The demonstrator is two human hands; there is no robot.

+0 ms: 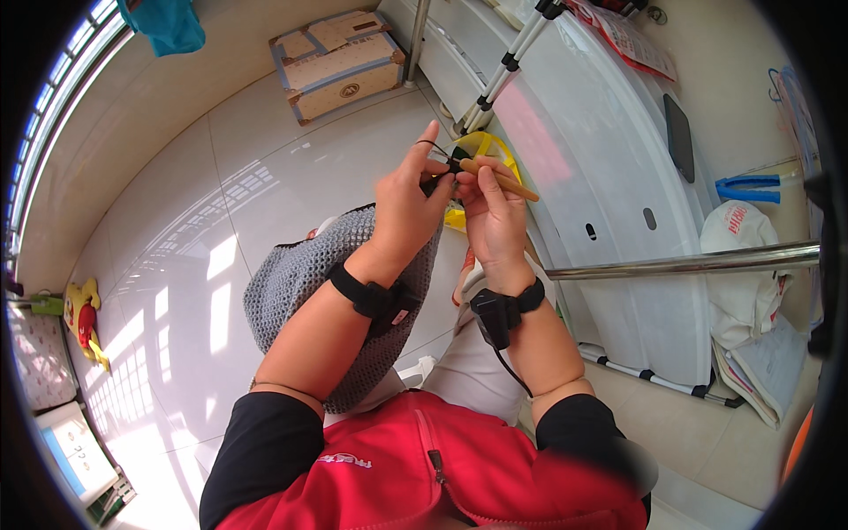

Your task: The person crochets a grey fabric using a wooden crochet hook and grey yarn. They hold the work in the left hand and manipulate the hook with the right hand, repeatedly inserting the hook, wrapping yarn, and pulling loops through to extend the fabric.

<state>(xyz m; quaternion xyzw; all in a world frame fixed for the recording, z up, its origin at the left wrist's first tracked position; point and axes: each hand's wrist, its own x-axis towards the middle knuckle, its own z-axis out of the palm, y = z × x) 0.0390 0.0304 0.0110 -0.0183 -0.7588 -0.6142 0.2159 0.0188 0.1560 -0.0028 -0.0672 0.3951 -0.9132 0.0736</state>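
Note:
A grey crocheted mesh piece with a black edge hangs below my left hand, beneath my left forearm and over my lap. Its black edge is pinched between my left thumb and fingers. Black yarn loops over my raised left index finger. In my right hand is a crochet hook with a tan handle, its front end pointing at the black stitches by my left fingertips. The hook's tip is too small to make out. Behind both hands stands a yellow bag or basket, partly covered by them.
To my right stands a white plastic-covered unit bearing a dark phone, with a metal rail crossing before it. A patterned box sits at the far wall. A yellow plush toy lies on the left floor.

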